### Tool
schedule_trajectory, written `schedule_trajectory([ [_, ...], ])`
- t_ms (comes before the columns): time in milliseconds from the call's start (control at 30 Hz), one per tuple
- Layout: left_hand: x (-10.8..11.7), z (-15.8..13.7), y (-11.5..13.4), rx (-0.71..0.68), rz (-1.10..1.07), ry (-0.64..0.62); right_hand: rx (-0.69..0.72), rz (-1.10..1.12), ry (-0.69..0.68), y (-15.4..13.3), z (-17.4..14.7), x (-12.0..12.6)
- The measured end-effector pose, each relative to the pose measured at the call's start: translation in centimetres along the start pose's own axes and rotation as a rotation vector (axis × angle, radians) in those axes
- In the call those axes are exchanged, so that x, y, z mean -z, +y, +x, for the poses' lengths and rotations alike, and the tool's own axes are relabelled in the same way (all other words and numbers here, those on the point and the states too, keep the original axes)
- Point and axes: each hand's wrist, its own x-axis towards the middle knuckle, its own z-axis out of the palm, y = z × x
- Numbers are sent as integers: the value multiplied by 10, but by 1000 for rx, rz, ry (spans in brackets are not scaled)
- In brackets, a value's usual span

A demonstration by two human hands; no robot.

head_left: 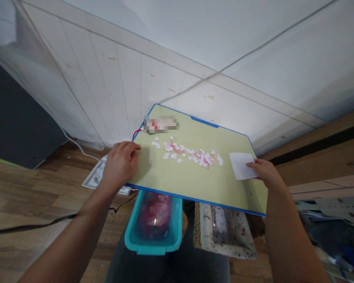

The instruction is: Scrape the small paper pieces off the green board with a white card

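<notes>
At the left edge of the low table [153,173], my left hand [121,161] rests with its fingers loosely bent and nothing seen in them. My right hand [264,171] pinches a white square of paper [242,167] over the right part of the tabletop. Many small white and pinkish paper pieces [205,157] lie scattered across the middle of the pale yellow top. A blurred-out object [162,124] with a red cord [136,133] lies near the far left corner.
Below the table's near edge, a turquoise plastic tub [153,249] holds something pinkish red. Beside it stands a speckled box [224,249] with white contents. A white tray [90,182] sits on the wooden floor at left. A cable [200,81] runs along the wall behind.
</notes>
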Motion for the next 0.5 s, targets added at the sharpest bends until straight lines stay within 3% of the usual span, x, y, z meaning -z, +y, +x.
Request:
schedule_trajectory([
  [133, -1, 0, 0, 16, 14, -7, 26, 34, -106, -29, -18, -42],
  [333, -2, -1, -1, 2, 3, 2, 119, 157, -409, -92, -59, -121],
  [500, -2, -1, 0, 26, 14, 3, 152, 338, -675, -112, -79, -137],
])
